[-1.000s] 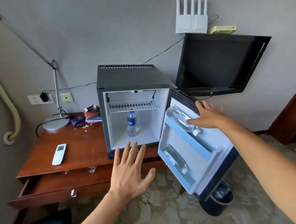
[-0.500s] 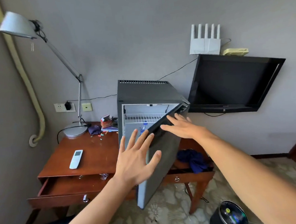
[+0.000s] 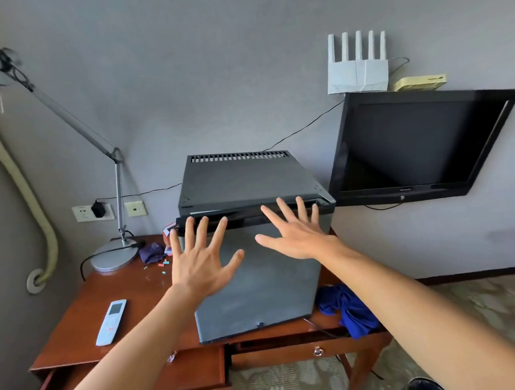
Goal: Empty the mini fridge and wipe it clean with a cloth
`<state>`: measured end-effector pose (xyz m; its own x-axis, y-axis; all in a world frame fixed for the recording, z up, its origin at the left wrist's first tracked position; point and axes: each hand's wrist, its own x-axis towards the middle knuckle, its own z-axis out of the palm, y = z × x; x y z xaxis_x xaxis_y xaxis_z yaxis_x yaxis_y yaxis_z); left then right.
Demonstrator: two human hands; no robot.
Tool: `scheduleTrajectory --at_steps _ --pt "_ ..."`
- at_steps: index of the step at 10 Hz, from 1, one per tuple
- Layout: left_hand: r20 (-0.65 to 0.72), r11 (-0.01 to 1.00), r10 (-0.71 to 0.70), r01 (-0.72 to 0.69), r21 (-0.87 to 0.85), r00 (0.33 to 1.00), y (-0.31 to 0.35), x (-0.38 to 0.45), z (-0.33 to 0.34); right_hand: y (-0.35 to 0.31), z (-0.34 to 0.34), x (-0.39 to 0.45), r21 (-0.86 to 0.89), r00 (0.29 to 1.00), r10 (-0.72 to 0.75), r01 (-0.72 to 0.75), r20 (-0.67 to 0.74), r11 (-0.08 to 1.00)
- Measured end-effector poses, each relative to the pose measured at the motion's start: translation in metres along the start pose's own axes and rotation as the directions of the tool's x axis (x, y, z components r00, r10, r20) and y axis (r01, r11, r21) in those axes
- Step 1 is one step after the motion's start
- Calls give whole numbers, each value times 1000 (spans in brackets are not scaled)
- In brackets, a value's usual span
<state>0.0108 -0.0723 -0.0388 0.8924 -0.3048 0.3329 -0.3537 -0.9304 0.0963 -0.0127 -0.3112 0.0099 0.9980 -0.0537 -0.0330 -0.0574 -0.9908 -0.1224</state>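
The black mini fridge (image 3: 246,180) stands on the wooden desk (image 3: 130,294) with its grey door (image 3: 264,284) closed, so its inside is hidden. My left hand (image 3: 200,257) is spread flat, fingers straight, over the door's upper left, fingertips at the door's top edge. My right hand (image 3: 294,231) is also spread flat at the door's upper right, fingers reaching the top edge. Neither hand holds anything. A blue cloth (image 3: 349,312) lies crumpled on the desk just right of the fridge.
A white remote (image 3: 111,321) lies on the desk's left part, with a desk lamp (image 3: 114,256) and a purple cloth (image 3: 152,252) behind it. The left drawer (image 3: 134,380) is pulled out. A TV (image 3: 421,147) hangs on the wall at right; a bin (image 3: 424,389) stands on the floor.
The fridge door, wide open a second ago with a water bottle visible inside, has swung closed. Both my hands moved onto the door front. The view shifted right and up.
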Motion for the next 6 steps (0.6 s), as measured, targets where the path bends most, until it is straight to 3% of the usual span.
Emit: scheduleTrajectory --at_steps 3,5,6 --pt "-88 1000 25 -24 7 996 -10 20 33 3 14 53 -28 993 -31 28 -111 999" --pt "32 1000 -28 28 12 999 -5 12 11 -8 7 38 -4 998 12 -12 -65 1000" --pt "155 997 -33 43 -64 987 -1 -24 4 -21 21 5 104 999 -5 9 -38 994"
